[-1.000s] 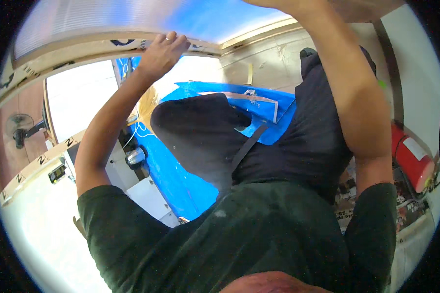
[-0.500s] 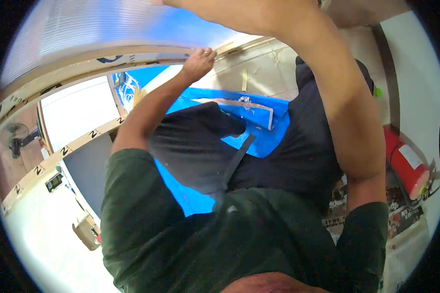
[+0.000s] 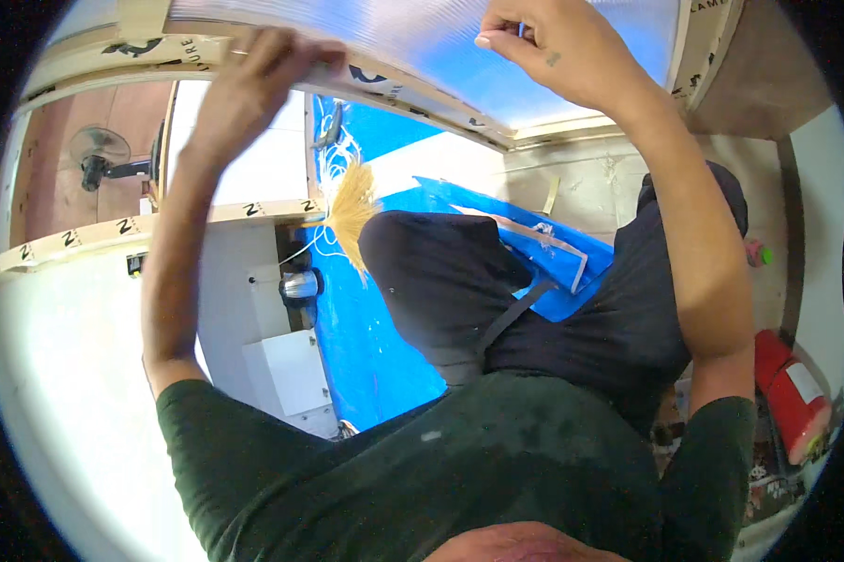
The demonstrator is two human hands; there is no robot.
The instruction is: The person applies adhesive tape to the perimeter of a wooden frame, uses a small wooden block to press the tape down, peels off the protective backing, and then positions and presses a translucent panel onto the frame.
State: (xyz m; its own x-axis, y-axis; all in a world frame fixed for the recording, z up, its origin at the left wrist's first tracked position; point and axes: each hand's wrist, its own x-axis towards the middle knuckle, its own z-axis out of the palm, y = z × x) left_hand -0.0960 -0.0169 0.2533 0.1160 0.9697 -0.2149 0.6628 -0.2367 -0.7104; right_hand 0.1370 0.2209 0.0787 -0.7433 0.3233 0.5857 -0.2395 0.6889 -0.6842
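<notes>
A translucent ribbed panel point(image 3: 394, 37) stands in a pale wooden frame point(image 3: 422, 101) before me, with blue showing through it. My right hand point(image 3: 572, 61) is raised in front of the panel, thumb and fingers pinched together. Whatever is in that pinch, if anything, is too small to make out. Over the frame's lower rail, toward its left part, is my left hand point(image 3: 263, 84), smeared by motion. Its fingers look bent near the rail, and I cannot tell whether they grip anything.
Blue sheeting point(image 3: 375, 347) covers floor around my legs. Straw-coloured broom bristles point(image 3: 352, 211) and white cord point(image 3: 333, 155) lie left of my knee. A fan point(image 3: 94, 169) stands far left, beyond a printed wooden rail point(image 3: 94, 234). A red cylinder point(image 3: 792, 398) is at right.
My left hand has left its earlier spot on the rail and is farther left. My right hand has come lower into view, pinched. The view has swung left.
</notes>
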